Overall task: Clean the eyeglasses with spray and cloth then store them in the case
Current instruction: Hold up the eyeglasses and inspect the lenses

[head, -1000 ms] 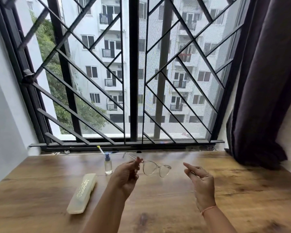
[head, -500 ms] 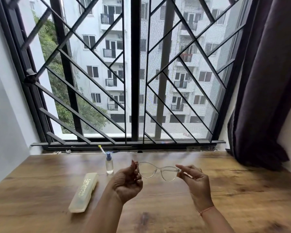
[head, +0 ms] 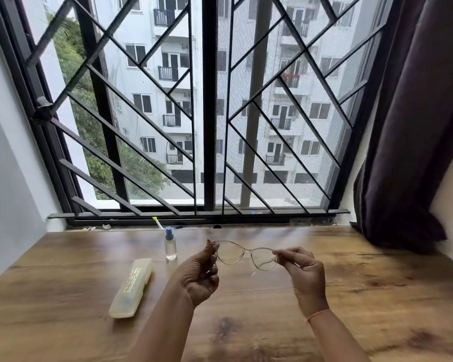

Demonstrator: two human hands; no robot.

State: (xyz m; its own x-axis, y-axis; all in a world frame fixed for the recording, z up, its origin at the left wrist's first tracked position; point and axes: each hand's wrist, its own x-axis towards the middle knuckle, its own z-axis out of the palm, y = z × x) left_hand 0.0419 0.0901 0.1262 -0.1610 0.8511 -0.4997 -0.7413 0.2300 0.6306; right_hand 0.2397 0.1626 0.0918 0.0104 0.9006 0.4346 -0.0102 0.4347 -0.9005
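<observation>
Both hands pinch eyeglasses (head: 246,256) at frame ends: L fingers (head: 211,253), R fingers (head: 285,256), above table (head: 351,296).

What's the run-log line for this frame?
phase: pre-spray | eyeglasses held above table | left hand and right hand pinching frame ends | spray bottle upright, untouched | case closed | cloth: not visible

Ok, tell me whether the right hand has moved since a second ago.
Yes. The right hand has moved left, toward the spray bottle, and now pinches the right end of the eyeglasses; a second ago it hung open, clear of the frame.
</observation>
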